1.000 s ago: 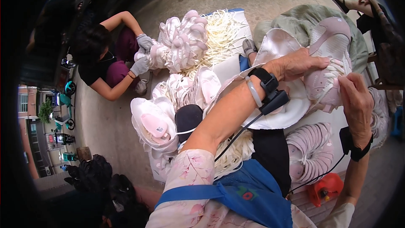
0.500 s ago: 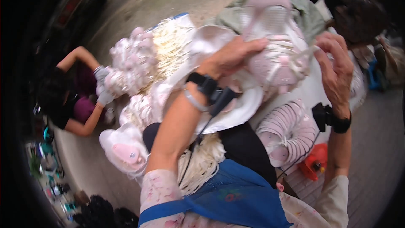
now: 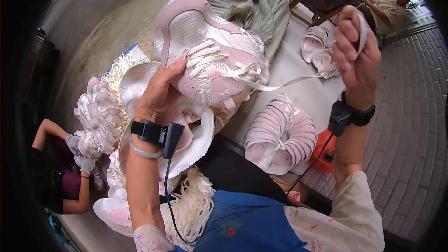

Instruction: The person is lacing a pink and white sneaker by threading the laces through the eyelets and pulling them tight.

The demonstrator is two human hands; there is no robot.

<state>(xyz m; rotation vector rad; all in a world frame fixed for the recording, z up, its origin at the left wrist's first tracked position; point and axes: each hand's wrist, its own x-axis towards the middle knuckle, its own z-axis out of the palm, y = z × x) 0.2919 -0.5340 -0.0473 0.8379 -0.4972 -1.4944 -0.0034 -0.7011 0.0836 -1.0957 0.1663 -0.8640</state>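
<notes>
A pink and white shoe upper (image 3: 198,84) with white lacing across its front lies before me, among other uppers. My left hand (image 3: 161,91) is closed on its left edge, the thumb on top near the lacing and the other fingers hidden underneath. Off to the right, my right hand (image 3: 357,53) is raised, its fingers wrapped round a white shoelace (image 3: 291,82). That lace runs in a slack curve from the upper's eyelets to the hand, and a loop of it shows above the fingers.
Fanned uppers (image 3: 280,133) sit on the pale tabletop (image 3: 284,56), beside a red-orange plastic item (image 3: 325,151). Loose laces (image 3: 191,205) cover my lap. A white padded container (image 3: 203,147) lies under my left forearm. A gloved co-worker (image 3: 77,158) handles piled uppers (image 3: 100,114) at left.
My right hand has moved up and away from the upper, drawing the lace out long. My left hand still grips the upper, which now lies further left in view.
</notes>
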